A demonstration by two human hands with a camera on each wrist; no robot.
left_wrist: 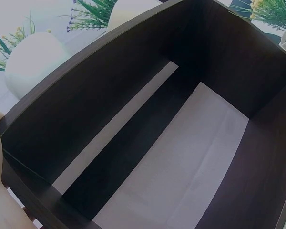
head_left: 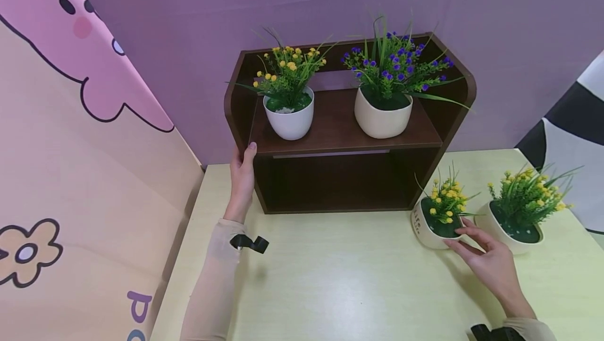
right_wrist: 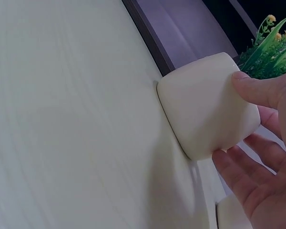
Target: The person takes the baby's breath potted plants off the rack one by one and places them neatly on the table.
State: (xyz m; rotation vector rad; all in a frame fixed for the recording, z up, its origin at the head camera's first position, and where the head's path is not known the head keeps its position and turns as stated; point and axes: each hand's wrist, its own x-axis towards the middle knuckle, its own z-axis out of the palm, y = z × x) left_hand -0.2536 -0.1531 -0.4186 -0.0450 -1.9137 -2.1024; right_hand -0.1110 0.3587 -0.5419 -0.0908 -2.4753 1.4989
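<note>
A dark brown two-tier wooden shelf (head_left: 340, 144) stands against the purple backdrop. My left hand (head_left: 243, 176) grips its left side panel, the thumb over the front edge and the fingers mostly hidden behind. At the shelf's right front corner sits a cream pot of yellow flowers (head_left: 427, 231) with dark lettering on its side. My right hand (head_left: 491, 262) holds this pot by its right side, thumb near the rim. In the right wrist view, the fingertips (right_wrist: 221, 160) touch the pot's lower wall, and its base is at the tabletop.
On the upper tier stand a white pot of yellow flowers (head_left: 290, 120) and a cream pot of purple-blue flowers (head_left: 383, 115). Another cream pot with yellow flowers (head_left: 519, 241) stands just right of the held one. A printed panel (head_left: 94, 173) borders the pale table (head_left: 330, 278) on the left.
</note>
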